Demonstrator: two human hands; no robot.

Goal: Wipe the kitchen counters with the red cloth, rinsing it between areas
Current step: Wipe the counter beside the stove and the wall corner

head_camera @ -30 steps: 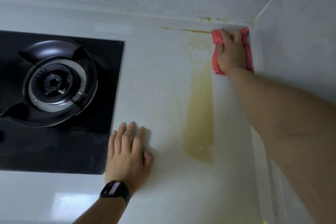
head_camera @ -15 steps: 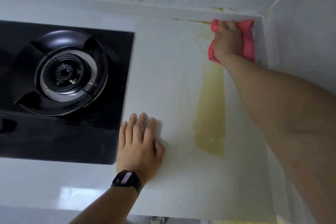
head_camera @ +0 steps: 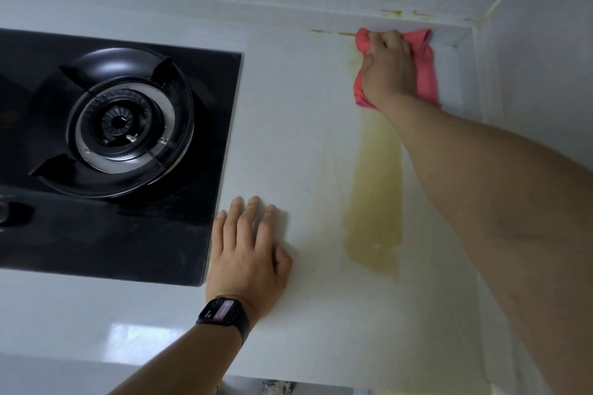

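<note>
Two bare hands are on the white tabletop [head_camera: 288, 125]. The right hand [head_camera: 386, 69] closes its grip on the red cloth [head_camera: 425, 74], pressed at the back edge near the corner, atop a yellowish stain [head_camera: 373, 202]. The left hand [head_camera: 248, 250] lies flat, fingers spread, beside the black stove [head_camera: 112, 151].

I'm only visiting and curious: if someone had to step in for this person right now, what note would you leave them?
Right hand: pressing the red cloth onto the counter, at the back edge near the right corner.
Left hand: flat on the counter beside the black hob, holding nothing.
Done: cannot tell how much is wiped.
Left: the long yellow stain running from the cloth toward the front, the yellow marks along the back wall seam, then a rinse.
</note>
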